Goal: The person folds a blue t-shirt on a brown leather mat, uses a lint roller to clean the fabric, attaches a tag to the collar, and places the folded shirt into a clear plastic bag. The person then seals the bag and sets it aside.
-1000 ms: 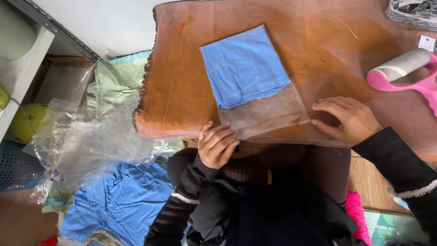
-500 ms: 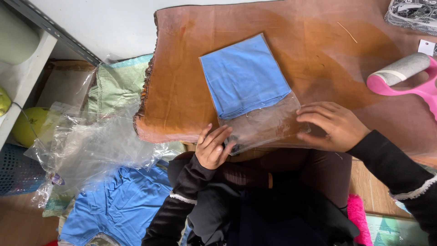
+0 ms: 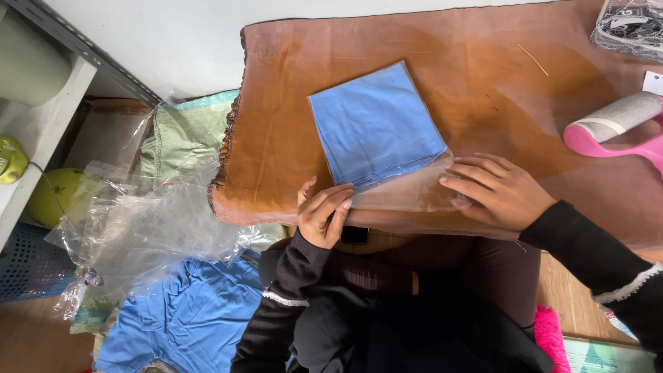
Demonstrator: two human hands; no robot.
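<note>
Across the brown padded table top [image 3: 290, 138] that fills most of my view, a folded blue cloth [image 3: 376, 121] lies flat inside a clear plastic bag [image 3: 407, 197], near the table's front edge and about midway along it. The bag's open end hangs toward me, past the cloth's near edge.

Off the table's left edge, a heap of loose clear plastic [image 3: 152, 221] sits over a green cloth [image 3: 179, 135], with more blue fabric [image 3: 179, 321] on the floor below. At the table's right edge lies a pink-handled lint roller [image 3: 608, 128].

My right hand [image 3: 501, 193] rests on the bag's empty flap at the table's front edge, fingers spread and flat, pressing rather than gripping. My left hand [image 3: 323, 214] is curled at the same edge, fingertips pinching the flap's left corner.

To do this well, I judge I should keep the right palm flat so the cloth doesn't slide up the table, draw the flap taut with my left fingers, push trapped air out toward the opening, and keep the fold line square with the cloth's near edge so no wrinkle sets in.
</note>
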